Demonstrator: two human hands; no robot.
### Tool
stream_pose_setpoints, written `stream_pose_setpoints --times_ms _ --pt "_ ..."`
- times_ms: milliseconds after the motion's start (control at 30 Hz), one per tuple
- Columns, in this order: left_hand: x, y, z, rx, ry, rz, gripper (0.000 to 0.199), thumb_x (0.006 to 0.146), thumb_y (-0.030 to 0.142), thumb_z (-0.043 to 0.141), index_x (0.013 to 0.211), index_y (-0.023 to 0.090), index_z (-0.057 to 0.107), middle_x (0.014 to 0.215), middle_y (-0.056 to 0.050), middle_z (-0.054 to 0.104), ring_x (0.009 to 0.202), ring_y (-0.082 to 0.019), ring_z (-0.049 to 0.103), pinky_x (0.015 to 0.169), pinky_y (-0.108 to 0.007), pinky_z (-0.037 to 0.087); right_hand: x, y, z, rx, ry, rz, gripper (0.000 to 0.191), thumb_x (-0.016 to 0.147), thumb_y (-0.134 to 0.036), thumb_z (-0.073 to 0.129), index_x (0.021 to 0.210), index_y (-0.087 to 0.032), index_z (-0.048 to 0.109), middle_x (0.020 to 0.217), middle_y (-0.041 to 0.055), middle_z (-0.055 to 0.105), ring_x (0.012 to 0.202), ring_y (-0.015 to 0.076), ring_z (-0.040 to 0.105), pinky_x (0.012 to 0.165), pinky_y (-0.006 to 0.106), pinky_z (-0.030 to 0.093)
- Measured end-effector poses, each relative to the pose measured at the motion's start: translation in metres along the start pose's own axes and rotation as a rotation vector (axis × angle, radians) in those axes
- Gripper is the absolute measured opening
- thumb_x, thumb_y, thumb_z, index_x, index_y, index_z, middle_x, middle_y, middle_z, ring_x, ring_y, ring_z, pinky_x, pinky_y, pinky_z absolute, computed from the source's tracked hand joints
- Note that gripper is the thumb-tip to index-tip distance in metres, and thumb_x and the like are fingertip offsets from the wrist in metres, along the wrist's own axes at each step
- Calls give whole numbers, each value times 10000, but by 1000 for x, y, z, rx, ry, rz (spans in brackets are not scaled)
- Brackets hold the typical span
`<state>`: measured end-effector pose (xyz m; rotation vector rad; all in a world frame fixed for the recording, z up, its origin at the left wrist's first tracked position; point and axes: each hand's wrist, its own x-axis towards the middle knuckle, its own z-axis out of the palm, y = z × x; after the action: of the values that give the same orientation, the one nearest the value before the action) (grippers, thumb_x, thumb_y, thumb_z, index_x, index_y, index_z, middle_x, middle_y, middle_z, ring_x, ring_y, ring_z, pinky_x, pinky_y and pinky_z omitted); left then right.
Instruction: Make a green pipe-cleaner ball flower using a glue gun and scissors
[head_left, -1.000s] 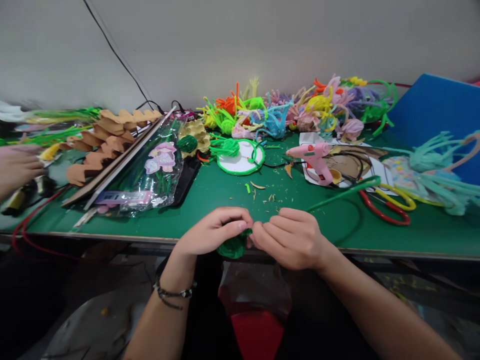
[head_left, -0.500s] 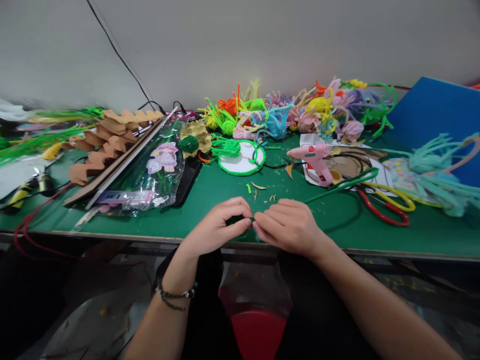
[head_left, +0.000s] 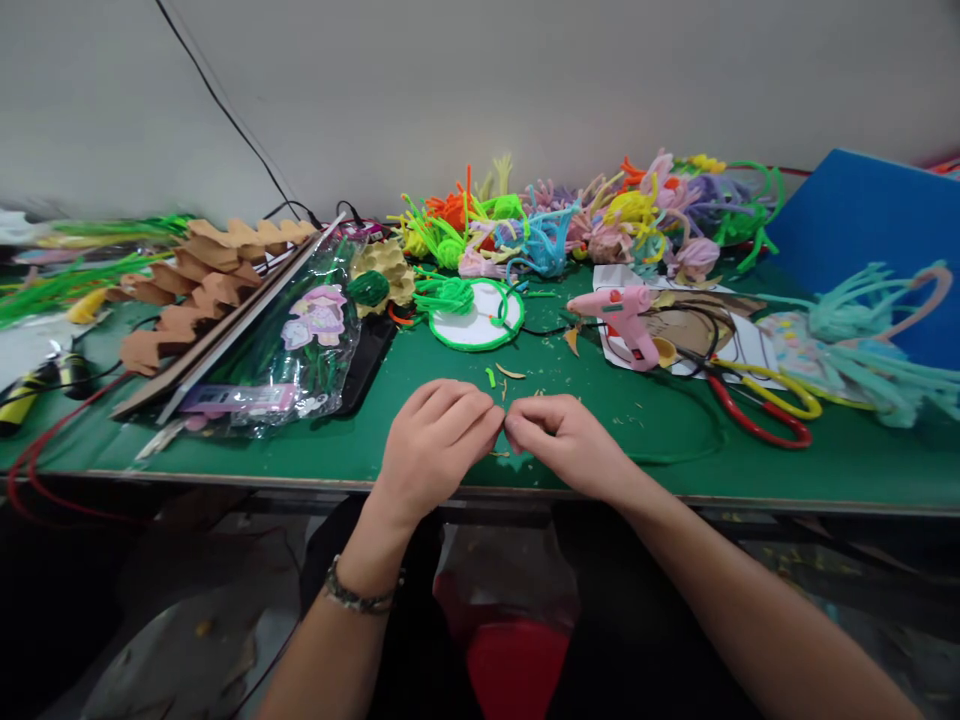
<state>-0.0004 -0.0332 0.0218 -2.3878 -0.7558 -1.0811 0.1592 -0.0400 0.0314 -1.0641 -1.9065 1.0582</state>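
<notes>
My left hand (head_left: 442,435) and my right hand (head_left: 570,440) meet fingertip to fingertip above the table's front edge. Both are closed in a pinch on a thin green pipe cleaner (head_left: 679,460). Its loose length trails out to the right past my right wrist, blurred and hard to separate from the green tabletop. The part between the fingertips is mostly hidden. Just beyond the hands lies a short bright-green scrap (head_left: 490,378). Farther back is a white disc (head_left: 487,325) with a green rim, a bundle of green pipe cleaners (head_left: 448,296) resting on its left side.
A pink glue gun (head_left: 626,320) lies on white paper, with red-and-yellow-handled scissors (head_left: 776,425) to its right. Colourful pipe-cleaner bundles (head_left: 544,240) line the wall. Leftward are a clear plastic packet (head_left: 315,360), scalloped brown cardboard (head_left: 202,290) and yellow-black pliers (head_left: 26,395).
My left hand has rolled over so its back faces up, while my right hand has turned too. The pipe cleaner's loose end has swung down toward the tabletop. The view has shifted slightly.
</notes>
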Motion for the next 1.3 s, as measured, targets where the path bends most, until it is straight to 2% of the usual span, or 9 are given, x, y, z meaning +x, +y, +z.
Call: stream_pose_setpoints --times_ms 100,200,367,600,833,1000,1100,1200,1300 --pt "0 2 -1 53 78 20 45 789 121 566 760 150 586 701 -11 656 726 -145 598 745 -289 471 0 -4 1 221 -81 79 305 779 -285 399 500 -171 447 460 -64 342 445 57 298 444 201 251" --pt "-1 3 -1 62 117 21 39 775 114 582 769 152 587 700 -7 665 731 -146 609 755 -292 474 -1 -5 2 343 -100 119 317 779 -314 415 500 -170 459 451 -74 315 430 54 266 422 203 221" --pt "1 3 0 17 113 17 67 802 133 542 754 162 579 677 -3 655 700 -130 606 725 -267 475 -1 -4 1 312 -63 106 272 715 -242 433 453 -176 399 452 -65 355 453 53 285 441 206 228" --pt "0 1 2 -115 69 -17 92 810 176 525 733 158 571 688 -22 645 681 -129 594 672 -250 484 0 -4 -1 226 -91 90 240 663 -216 416 450 -190 309 459 -75 232 457 53 216 424 205 183" --pt "-3 1 0 -282 -4 -158 50 767 169 534 728 168 565 710 -29 633 667 -117 585 607 -224 481 -7 -6 -2 -241 24 -191 290 688 -161 454 472 -177 260 520 -62 164 478 52 184 441 191 180" --pt "-2 2 -1 -341 -17 -203 66 767 153 524 736 165 581 722 -29 627 670 -110 583 604 -218 487 -8 0 -3 -640 136 -418 278 762 -185 448 485 -169 423 462 -65 269 453 61 230 469 214 213" --pt "-3 1 1 -328 22 -192 83 787 167 529 726 170 585 715 -23 623 677 -111 588 618 -227 492 -8 1 -2 -741 194 -503 268 779 -171 437 514 -168 471 449 -64 325 451 65 245 490 223 238" --pt "-4 1 3 -288 80 -164 59 785 168 560 735 174 591 703 -21 617 695 -123 599 625 -241 494 -7 -1 -2 -620 195 -438 270 759 -171 445 490 -169 425 459 -64 286 454 62 236 477 219 224" --pt "-2 3 3 -189 142 -113 56 775 147 576 734 182 591 669 -6 614 697 -127 606 639 -252 488 -5 -3 0 -258 121 -259 300 738 -174 428 460 -177 315 477 -67 218 446 53 216 444 201 204"
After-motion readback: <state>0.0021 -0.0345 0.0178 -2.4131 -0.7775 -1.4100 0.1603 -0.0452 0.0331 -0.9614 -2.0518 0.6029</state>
